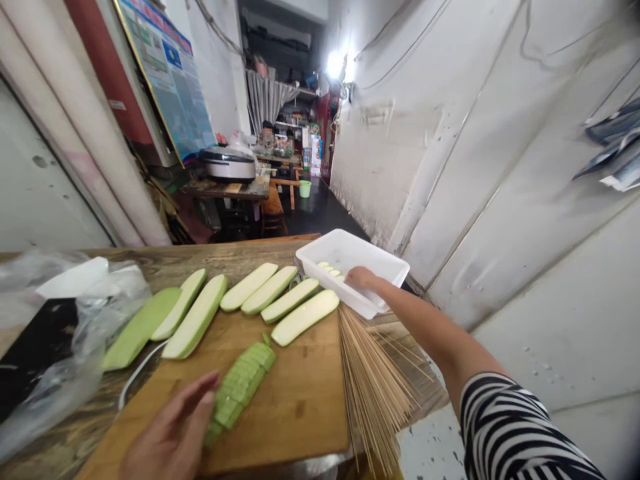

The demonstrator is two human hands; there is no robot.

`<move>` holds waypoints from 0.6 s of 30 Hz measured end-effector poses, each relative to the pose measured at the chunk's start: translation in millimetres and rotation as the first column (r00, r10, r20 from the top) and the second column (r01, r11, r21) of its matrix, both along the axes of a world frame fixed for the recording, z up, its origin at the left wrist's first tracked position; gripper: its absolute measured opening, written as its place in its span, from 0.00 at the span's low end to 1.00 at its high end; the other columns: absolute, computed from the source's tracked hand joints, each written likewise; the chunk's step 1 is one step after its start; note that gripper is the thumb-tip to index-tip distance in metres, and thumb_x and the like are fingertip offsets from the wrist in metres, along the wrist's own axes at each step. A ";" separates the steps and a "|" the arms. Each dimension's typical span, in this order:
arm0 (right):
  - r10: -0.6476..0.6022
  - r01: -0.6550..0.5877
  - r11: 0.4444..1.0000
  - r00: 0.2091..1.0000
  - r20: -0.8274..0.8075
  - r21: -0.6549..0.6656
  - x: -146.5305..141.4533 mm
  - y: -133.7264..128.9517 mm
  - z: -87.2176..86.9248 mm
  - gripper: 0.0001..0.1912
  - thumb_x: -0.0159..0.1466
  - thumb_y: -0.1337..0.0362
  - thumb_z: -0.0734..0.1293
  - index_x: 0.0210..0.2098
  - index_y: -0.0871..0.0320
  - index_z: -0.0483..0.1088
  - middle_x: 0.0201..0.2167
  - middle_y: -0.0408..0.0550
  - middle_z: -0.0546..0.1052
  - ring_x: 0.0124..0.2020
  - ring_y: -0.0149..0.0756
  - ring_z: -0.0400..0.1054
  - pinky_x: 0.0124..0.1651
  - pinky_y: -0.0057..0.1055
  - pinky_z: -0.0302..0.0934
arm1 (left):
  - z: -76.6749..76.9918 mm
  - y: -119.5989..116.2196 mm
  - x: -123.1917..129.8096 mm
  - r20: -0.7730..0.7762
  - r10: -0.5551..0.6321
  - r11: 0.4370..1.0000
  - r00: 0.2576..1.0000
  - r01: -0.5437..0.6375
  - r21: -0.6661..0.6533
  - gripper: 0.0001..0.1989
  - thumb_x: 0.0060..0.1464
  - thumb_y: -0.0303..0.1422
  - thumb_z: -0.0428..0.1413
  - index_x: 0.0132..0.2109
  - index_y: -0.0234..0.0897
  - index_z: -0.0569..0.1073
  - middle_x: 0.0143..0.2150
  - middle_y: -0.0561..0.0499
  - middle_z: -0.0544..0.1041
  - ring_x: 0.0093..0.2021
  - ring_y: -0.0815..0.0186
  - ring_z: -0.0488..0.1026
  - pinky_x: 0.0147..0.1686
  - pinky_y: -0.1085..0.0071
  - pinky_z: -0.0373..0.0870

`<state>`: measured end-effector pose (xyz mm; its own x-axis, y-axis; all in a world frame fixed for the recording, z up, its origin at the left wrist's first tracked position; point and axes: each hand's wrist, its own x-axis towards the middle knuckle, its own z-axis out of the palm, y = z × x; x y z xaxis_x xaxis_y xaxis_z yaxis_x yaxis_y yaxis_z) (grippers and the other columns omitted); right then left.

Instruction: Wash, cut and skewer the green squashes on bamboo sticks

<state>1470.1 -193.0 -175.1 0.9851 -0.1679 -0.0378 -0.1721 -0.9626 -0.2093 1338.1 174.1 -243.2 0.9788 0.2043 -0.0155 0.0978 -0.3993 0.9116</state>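
My left hand [173, 427] is at the lower left of the wooden cutting board [305, 407], its thumb and fingers stretched out with nothing between them. Just right of its fingertips lies a pale green squash half [243, 383], skin up and scored into small blocks. Inside the white plastic tub [383, 267], my right hand [360, 277] reaches down beside a row of pale cut pieces [329, 269]; its fingertips are hidden. Several squash halves [306, 317] lie cut face up along the board's far edge. One more half [143, 327] rests skin up at the left.
A fan of thin wooden skewers [373, 393] lies right of the board. Clear plastic bags [95, 320] and a black flat thing [37, 353] crowd the left side. Behind the table stand a white and black appliance [227, 165], a wooden bench [273, 200] and a green bucket [305, 189].
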 end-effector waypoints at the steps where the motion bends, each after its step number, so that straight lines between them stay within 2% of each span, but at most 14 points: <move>1: -0.001 0.002 1.000 0.999 0.049 -0.019 -7.4 1.1 7.5 0.16 0.70 0.62 0.58 0.34 0.66 0.71 0.36 0.45 0.74 0.37 0.28 0.70 0.46 0.31 0.62 | 2.3 -1.8 -1.7 0.033 -0.006 1.000 0.999 0.006 0.014 0.24 0.41 0.53 0.55 0.42 0.46 0.76 0.46 0.49 0.79 0.53 0.49 0.70 0.61 0.51 0.57; 4: 0.031 -0.017 0.997 0.977 0.212 -0.069 -52.1 5.8 24.6 0.17 0.71 0.64 0.54 0.39 0.64 0.71 0.42 0.53 0.75 0.44 0.33 0.67 0.47 0.31 0.57 | 3.4 -4.3 -4.4 0.102 -0.062 0.997 0.993 0.057 0.051 0.23 0.40 0.52 0.56 0.41 0.44 0.76 0.46 0.47 0.78 0.50 0.50 0.72 0.58 0.53 0.61; 6: 0.070 -0.045 0.995 0.957 0.282 -0.094 -99.4 10.8 24.1 0.20 0.72 0.62 0.50 0.40 0.62 0.71 0.42 0.53 0.75 0.44 0.34 0.66 0.45 0.28 0.54 | 2.9 -4.9 -2.8 0.118 -0.136 0.988 0.984 0.126 0.086 0.22 0.40 0.51 0.57 0.39 0.43 0.76 0.46 0.46 0.78 0.48 0.50 0.72 0.55 0.55 0.63; 9: 0.104 -0.076 0.989 0.967 0.233 -0.127 -170.7 13.1 0.3 0.17 0.68 0.61 0.56 0.30 0.61 0.72 0.30 0.50 0.76 0.31 0.34 0.68 0.33 0.29 0.51 | 5.8 -10.4 5.3 0.129 -0.314 0.942 0.941 0.292 0.165 0.20 0.40 0.48 0.59 0.39 0.42 0.78 0.47 0.44 0.78 0.49 0.49 0.71 0.56 0.57 0.61; 11: 0.056 -0.033 0.978 0.992 0.110 -0.205 -201.5 8.1 -23.2 0.15 0.67 0.62 0.58 0.28 0.60 0.71 0.29 0.49 0.75 0.30 0.35 0.69 0.30 0.29 0.50 | 10.2 -19.2 13.1 0.119 -0.414 0.898 0.903 0.383 0.215 0.19 0.40 0.46 0.60 0.38 0.41 0.79 0.47 0.42 0.78 0.51 0.48 0.70 0.57 0.57 0.58; 13: -0.008 0.013 0.964 1.000 0.019 -0.267 -215.8 0.3 -43.7 0.13 0.66 0.63 0.59 0.30 0.60 0.72 0.32 0.50 0.76 0.33 0.36 0.70 0.30 0.28 0.51 | 15.6 -31.8 21.0 0.117 -0.460 0.868 0.880 0.419 0.266 0.17 0.41 0.44 0.60 0.38 0.42 0.78 0.47 0.42 0.78 0.52 0.47 0.69 0.57 0.57 0.58; 15: -0.046 0.040 0.958 0.999 -0.016 -0.284 -219.0 -6.8 -57.2 0.13 0.66 0.63 0.59 0.32 0.60 0.72 0.35 0.52 0.76 0.35 0.38 0.71 0.32 0.28 0.54 | 21.6 -46.2 27.4 0.098 -0.473 0.828 0.876 0.404 0.388 0.17 0.42 0.42 0.59 0.41 0.41 0.77 0.49 0.41 0.77 0.53 0.46 0.69 0.56 0.56 0.58; 16: -0.055 0.046 0.959 0.998 -0.022 -0.281 -218.6 -9.3 -61.3 0.13 0.65 0.64 0.59 0.32 0.61 0.73 0.35 0.52 0.76 0.36 0.39 0.71 0.33 0.28 0.55 | 24.7 -53.4 29.9 0.066 -0.475 0.787 0.877 0.390 0.478 0.19 0.44 0.41 0.59 0.44 0.40 0.76 0.49 0.39 0.76 0.53 0.45 0.68 0.55 0.56 0.58; 18: -0.069 0.059 0.962 0.997 -0.029 -0.268 -216.8 -12.0 -66.1 0.13 0.65 0.65 0.59 0.32 0.61 0.73 0.35 0.54 0.77 0.36 0.39 0.72 0.33 0.29 0.57 | 30.4 -66.4 33.2 -0.030 -0.461 0.663 0.887 0.366 0.653 0.23 0.47 0.43 0.57 0.49 0.37 0.72 0.51 0.34 0.74 0.54 0.43 0.68 0.52 0.55 0.59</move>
<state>1253.2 -205.0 -241.2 0.9706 -0.2399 -0.0200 -0.2383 -0.9692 0.0616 1371.3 107.7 -212.7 0.9472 -0.3069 0.0928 -0.3164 -0.8477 0.4259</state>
